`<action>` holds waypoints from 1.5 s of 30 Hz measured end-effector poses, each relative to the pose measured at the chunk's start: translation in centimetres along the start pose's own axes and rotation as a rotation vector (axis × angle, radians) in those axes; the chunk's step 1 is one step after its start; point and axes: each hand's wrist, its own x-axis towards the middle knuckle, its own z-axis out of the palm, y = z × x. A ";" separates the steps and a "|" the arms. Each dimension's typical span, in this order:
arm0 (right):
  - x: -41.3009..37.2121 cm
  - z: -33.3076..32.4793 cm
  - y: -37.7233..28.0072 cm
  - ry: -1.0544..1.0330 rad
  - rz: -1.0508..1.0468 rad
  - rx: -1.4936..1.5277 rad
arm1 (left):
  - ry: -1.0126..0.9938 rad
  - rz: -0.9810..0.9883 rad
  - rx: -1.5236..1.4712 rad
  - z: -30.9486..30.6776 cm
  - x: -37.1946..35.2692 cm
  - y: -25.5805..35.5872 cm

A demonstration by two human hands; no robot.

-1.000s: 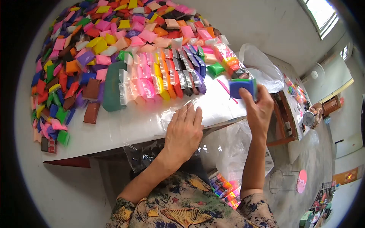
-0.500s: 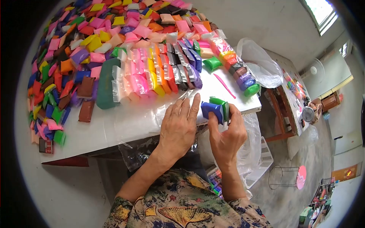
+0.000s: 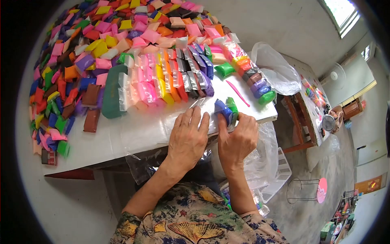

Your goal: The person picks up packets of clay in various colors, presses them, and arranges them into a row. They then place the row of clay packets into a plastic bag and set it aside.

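My right hand (image 3: 239,142) pinches a blue clay packet (image 3: 223,111) and a green clay packet (image 3: 232,108) between thumb and fingers, held upright near the table's front edge. To its left, my left hand (image 3: 187,137) lies palm down at the edge with its fingers stretched out and nothing in it. Beyond both hands stand rows of clay packets (image 3: 164,83) in clear wrappers, sorted by colour from pale pink through yellow, orange and red to black, brown, purple and blue. A dark green block (image 3: 114,92) abuts their left end.
A large heap of loose coloured packets (image 3: 101,49) covers the far left of the white table (image 3: 109,136). Right of the rows are a pink modelling tool (image 3: 238,93), a loose green packet (image 3: 224,70) and a filled clear bag (image 3: 252,75). A stool (image 3: 321,190) stands on the floor.
My right hand has shifted slightly left and turned, tilting the blue and green packets and bringing them nearer the rows. My left hand has slid a little towards me.
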 end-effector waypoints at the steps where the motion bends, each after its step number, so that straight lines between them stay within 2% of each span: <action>1: 0.0 -0.2 -0.1 -0.019 0.006 -0.009 | 0.002 -0.004 -0.006 0.0 0.1 0.0; 5: 0.3 -1.6 0.1 -0.085 0.024 -0.036 | 0.047 0.008 0.069 -0.2 0.1 0.5; 8: 0.3 -1.2 0.1 -0.116 0.025 -0.022 | 0.038 0.062 -0.024 -1.1 0.6 1.2; 11: 0.0 -0.3 0.2 -0.100 0.037 0.018 | -0.025 0.001 -0.419 -0.4 0.5 1.3; 12: 0.1 -0.1 0.2 -0.086 0.042 0.038 | -0.007 -0.011 -0.469 -0.1 0.8 1.1; 15: 0.4 -1.6 -0.1 -0.136 0.079 0.176 | -0.011 -0.001 -0.477 0.1 1.0 0.4; 18: 0.3 -1.4 0.6 -0.149 0.003 0.138 | -0.048 -0.020 -0.491 -0.1 1.1 0.4; 24: 0.6 -3.1 1.1 -0.256 0.022 0.216 | -0.046 -0.013 -0.414 0.0 0.9 0.7; 28: 3.0 -5.5 0.8 -0.168 0.029 0.285 | -0.063 -0.033 -0.438 -0.4 0.7 0.7; 31: 6.6 -5.0 0.2 -0.209 -0.129 0.377 | -0.060 -0.045 -0.432 -0.5 0.5 0.9; 38: 12.2 -0.2 -3.6 -0.466 -0.269 0.305 | -0.068 -0.048 -0.390 -0.4 0.6 1.2; 41: 13.2 0.3 -4.6 -0.704 -0.186 0.179 | -0.086 -0.018 -0.381 -0.6 0.5 1.0; 45: 13.4 2.5 -3.0 -0.747 -0.164 0.267 | -0.086 0.010 -0.352 -0.8 0.5 0.7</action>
